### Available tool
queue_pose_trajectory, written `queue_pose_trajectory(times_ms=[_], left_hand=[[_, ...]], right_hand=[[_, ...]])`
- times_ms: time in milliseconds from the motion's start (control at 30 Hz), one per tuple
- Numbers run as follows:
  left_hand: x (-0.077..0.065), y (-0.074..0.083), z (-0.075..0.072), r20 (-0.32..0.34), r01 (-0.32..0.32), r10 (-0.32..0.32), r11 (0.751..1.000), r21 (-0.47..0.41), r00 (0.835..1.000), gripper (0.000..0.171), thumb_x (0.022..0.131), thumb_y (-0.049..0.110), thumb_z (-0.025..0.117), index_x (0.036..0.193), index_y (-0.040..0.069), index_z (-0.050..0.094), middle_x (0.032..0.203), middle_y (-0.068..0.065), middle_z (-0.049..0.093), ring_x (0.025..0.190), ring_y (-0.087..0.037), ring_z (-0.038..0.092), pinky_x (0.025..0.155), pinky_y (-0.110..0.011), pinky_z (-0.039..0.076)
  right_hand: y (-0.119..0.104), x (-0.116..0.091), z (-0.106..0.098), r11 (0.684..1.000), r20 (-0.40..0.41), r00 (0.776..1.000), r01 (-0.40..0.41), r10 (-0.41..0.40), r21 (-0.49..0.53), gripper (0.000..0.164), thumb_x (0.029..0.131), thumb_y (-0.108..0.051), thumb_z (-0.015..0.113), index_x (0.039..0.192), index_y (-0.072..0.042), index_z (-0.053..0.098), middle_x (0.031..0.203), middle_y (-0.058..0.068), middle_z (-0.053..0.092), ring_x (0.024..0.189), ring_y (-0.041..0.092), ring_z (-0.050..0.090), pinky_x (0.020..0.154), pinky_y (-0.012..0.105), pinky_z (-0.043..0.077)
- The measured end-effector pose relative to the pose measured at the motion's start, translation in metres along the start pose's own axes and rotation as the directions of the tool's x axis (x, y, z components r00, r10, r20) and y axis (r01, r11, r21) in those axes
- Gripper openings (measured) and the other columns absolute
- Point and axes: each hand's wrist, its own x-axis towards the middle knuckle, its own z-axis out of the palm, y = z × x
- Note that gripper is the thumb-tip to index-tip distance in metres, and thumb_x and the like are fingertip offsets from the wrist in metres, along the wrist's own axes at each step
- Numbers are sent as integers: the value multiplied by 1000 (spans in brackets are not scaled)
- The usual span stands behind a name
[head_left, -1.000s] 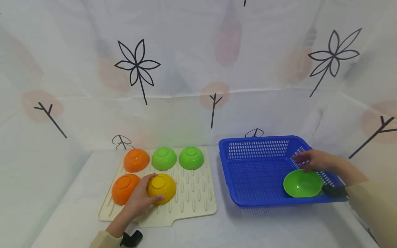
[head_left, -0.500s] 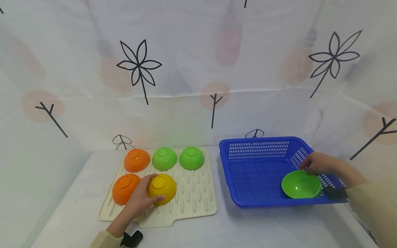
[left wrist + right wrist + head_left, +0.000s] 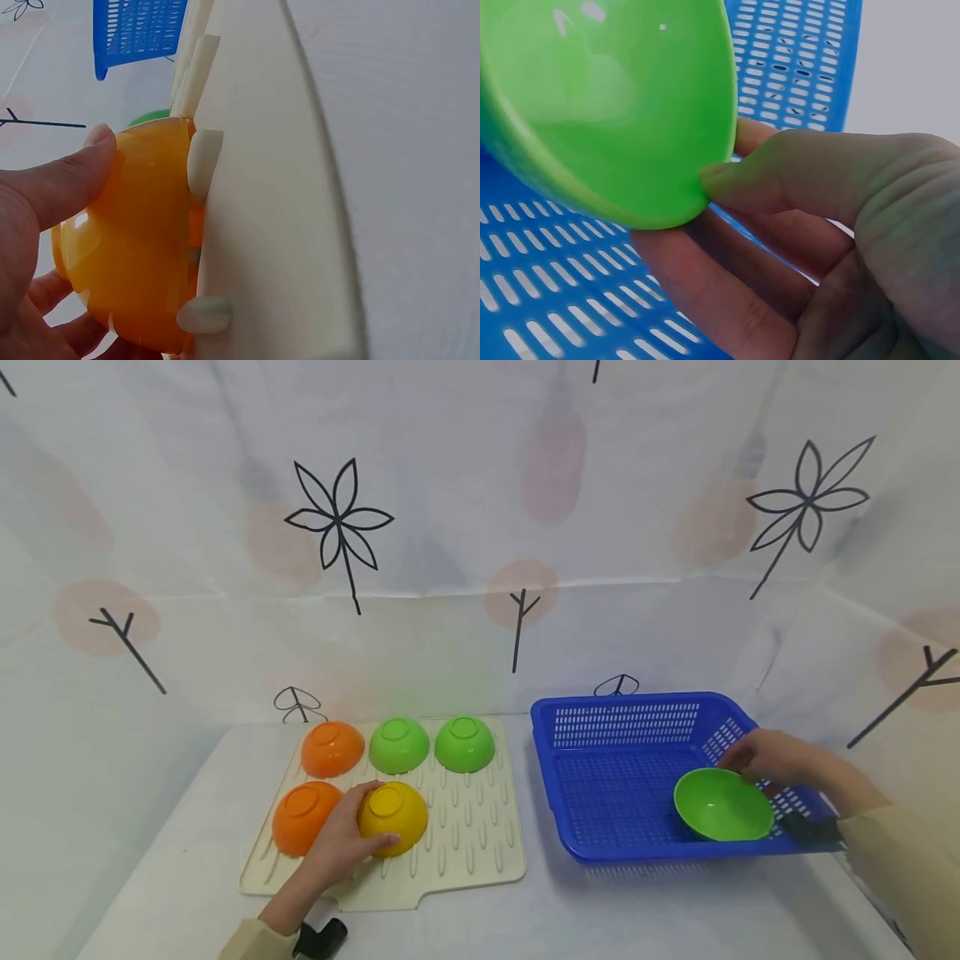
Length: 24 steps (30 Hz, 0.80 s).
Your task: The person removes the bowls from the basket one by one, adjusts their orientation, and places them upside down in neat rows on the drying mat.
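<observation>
My left hand (image 3: 345, 839) grips an upside-down yellow bowl (image 3: 397, 818) that stands on the cream drying mat (image 3: 480, 860). In the left wrist view the thumb and curled fingers lie around the bowl's sides, and its rim meets the mat's ridges. On the right, my right hand (image 3: 772, 756) pinches the rim of a green bowl (image 3: 722, 806) inside the blue basket (image 3: 558, 810). The right wrist view has the thumb (image 3: 750, 180) on the inner face of this bowl and fingers behind it. The bowl is tilted, its hollow facing up.
Two orange bowls, one behind (image 3: 332, 749) and one in front (image 3: 305, 818), sit upside down on the mat's left side. Two more green bowls, one in the middle (image 3: 399, 745) and one further right (image 3: 465, 744), stand upside down in the back row. A patterned cloth (image 3: 442, 643) hangs behind.
My right hand has lowered onto the green bowl and taken its rim between thumb and fingers. The bowl has shifted slightly left and tilted. My left hand stays on the yellow bowl.
</observation>
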Motion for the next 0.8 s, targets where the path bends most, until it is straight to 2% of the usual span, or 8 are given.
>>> queue_pose_trajectory(times_ms=[333,567,800], left_hand=[[0,6,-4,10,30,-30,999,26,999,87,75,35,88,147,14,44,144,-12,48,125,-33,50,104,-59,42],[0,10,-7,21,26,-27,1000,16,999,87,77,33,87,149,14,41,146,-13,46,127,-34,48,105,-60,41],[1,12,-8,30,23,-23,1000,18,999,88,78,33,86,150,13,39,148,-13,44,129,-34,45,106,-60,39]], right_hand=[[-3,0,-4,999,-107,993,39,-41,-16,33,88,1,62,118,14,62,110,28,66,92,33,67,69,41,60],[-21,-6,-3,997,-188,979,71,-75,-32,32,90,1,60,119,15,61,111,32,65,88,32,68,68,39,61],[-40,-13,4,996,-249,965,85,-78,18,36,93,-4,61,122,17,59,112,30,66,88,30,70,70,37,61]])
